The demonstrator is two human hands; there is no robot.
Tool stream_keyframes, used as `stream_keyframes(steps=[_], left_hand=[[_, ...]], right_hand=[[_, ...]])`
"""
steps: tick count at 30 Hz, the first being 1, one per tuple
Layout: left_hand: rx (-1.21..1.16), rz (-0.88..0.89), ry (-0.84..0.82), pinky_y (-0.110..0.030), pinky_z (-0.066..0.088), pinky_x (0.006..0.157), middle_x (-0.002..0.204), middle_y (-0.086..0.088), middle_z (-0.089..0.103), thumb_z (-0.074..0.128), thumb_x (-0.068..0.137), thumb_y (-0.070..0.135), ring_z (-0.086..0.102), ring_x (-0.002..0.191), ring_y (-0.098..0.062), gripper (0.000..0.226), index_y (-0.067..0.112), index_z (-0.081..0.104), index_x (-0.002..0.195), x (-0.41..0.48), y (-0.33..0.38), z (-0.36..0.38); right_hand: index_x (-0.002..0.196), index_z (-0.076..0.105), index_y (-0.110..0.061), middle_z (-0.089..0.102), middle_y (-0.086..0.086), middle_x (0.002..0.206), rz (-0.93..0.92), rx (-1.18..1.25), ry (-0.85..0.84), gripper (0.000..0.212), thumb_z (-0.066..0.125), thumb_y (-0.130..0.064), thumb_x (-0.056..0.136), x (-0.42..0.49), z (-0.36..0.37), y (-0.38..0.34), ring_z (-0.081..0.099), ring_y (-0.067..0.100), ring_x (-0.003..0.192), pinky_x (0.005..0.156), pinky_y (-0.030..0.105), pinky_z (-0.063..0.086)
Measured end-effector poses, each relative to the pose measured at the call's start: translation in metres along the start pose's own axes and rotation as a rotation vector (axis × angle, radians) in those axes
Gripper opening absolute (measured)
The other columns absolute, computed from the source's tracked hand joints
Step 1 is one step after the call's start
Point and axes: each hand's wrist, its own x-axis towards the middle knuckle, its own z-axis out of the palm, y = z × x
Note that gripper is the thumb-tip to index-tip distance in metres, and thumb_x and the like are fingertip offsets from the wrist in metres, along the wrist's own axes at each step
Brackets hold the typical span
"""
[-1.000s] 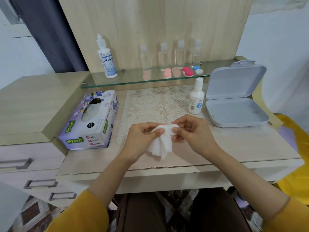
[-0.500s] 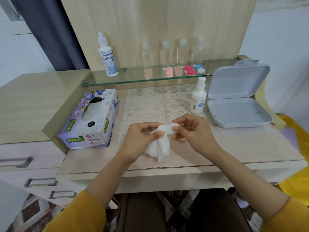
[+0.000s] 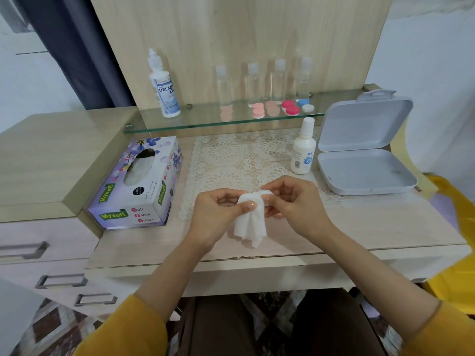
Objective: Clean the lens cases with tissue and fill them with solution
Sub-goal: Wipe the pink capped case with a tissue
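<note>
While left hand point(image 3: 215, 215) pinches tissue point(image 3: 250, 225), right hand point(image 3: 295, 202) grips it.

Four clear little bottles point(image 3: 253, 83) stand on the glass shelf point(image 3: 205, 122), plus two white solution bottles point(image 3: 164, 91) (one up there, one lower down). I count three brightly coloured lens cases point(image 3: 290, 108) and two paler shapes too faint to call. One tissue box point(image 3: 133, 186), one tissue point(image 3: 250, 224), one open grey box point(image 3: 365, 173), one lace mat point(image 3: 239, 158).

White tissue point(image 3: 250, 224); purple floral tissue box point(image 3: 136, 186).
</note>
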Motion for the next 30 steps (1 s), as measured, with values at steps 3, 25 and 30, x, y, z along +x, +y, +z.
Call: stream_keyframes(steps=[3,25,30], left_hand=[[0.015,0.012,0.017,-0.022,0.055,0.067,0.078,0.0,0.073,0.073,0.073,0.009,0.069,0.075,-0.012,0.011,0.016,0.071,0.081,0.0,0.0,0.0],[-0.18,0.024,0.042,-0.017,0.054,0.066,0.079,-0.003,0.066,0.065,0.078,-0.001,0.068,0.067,-0.011,0.022,0.013,0.067,0.095,0.0,0.008,-0.001],[-0.169,-0.027,0.018,-0.016,0.053,0.063,0.073,-0.002,0.072,0.066,0.077,-0.001,0.069,0.067,-0.012,0.018,0.006,0.068,0.094,0.0,0.009,0.002]], right_hand=[[0.082,0.063,-0.001,0.065,0.013,0.068,0.002,-0.003,0.001,0.01,0.06,0.01,0.081,0.001,0.0,-0.001,0.063,0.01,0.049,0.045,0.013,0.045],[0.066,0.064,-0.011,0.057,0.0,0.057,0.181,0.092,0.069,0.016,0.077,-0.003,0.066,-0.003,-0.011,-0.001,0.054,0.01,0.054,0.054,0.017,0.044],[0.065,0.063,-0.011,0.061,0.001,0.058,0.102,0.009,0.052,0.016,0.076,-0.004,0.069,-0.001,-0.019,-0.006,0.053,0.013,0.055,0.055,0.02,0.042]])
